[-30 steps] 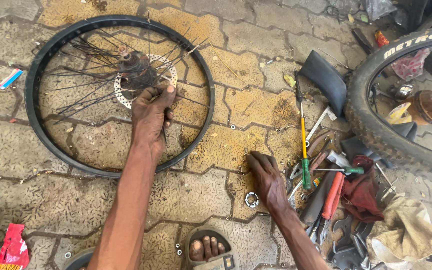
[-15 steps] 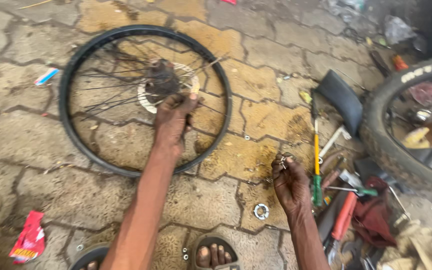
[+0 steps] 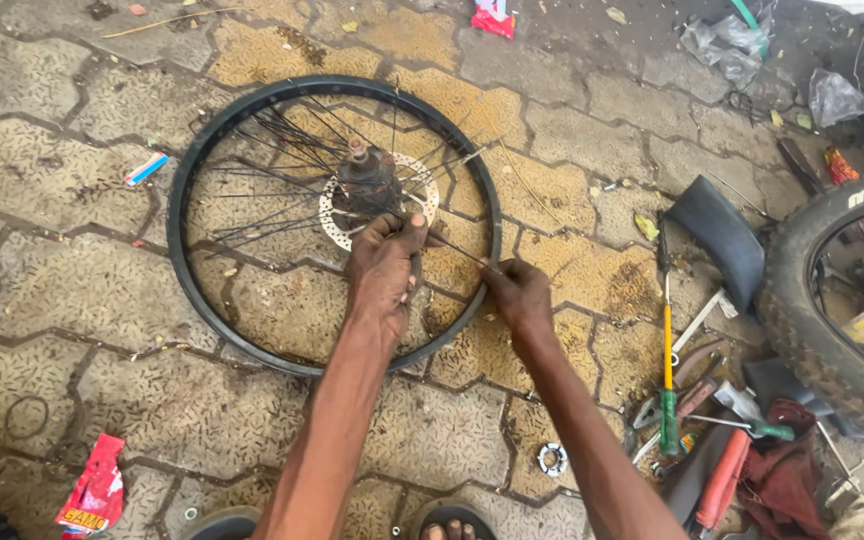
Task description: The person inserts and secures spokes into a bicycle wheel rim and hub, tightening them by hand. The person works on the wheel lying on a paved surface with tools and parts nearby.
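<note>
Head view looks down at a black wheel rim (image 3: 184, 190) lying flat on the paved floor (image 3: 72, 330). Your left hand (image 3: 384, 262) is closed around thin spokes (image 3: 272, 180) just below the hub (image 3: 364, 180) in the middle of the rim. Your right hand (image 3: 518, 296) is pinched on the far end of one long spoke (image 3: 457, 250), right at the rim's edge nearest the tools.

It looks like you are fitting this spoke into the wheel. Next, I think you need to guide its tip to a hole in the rim while your left hand holds the other spokes out of the way.

Half a second ago your right hand was off the rim, over by the yellow screwdriver (image 3: 667, 345). It has since come across to the rim. Your left hand stayed near the hub.

A small metal ring (image 3: 552, 459) lies below the rim, and a tyre (image 3: 812, 320) sits far off beside the tools.
</note>
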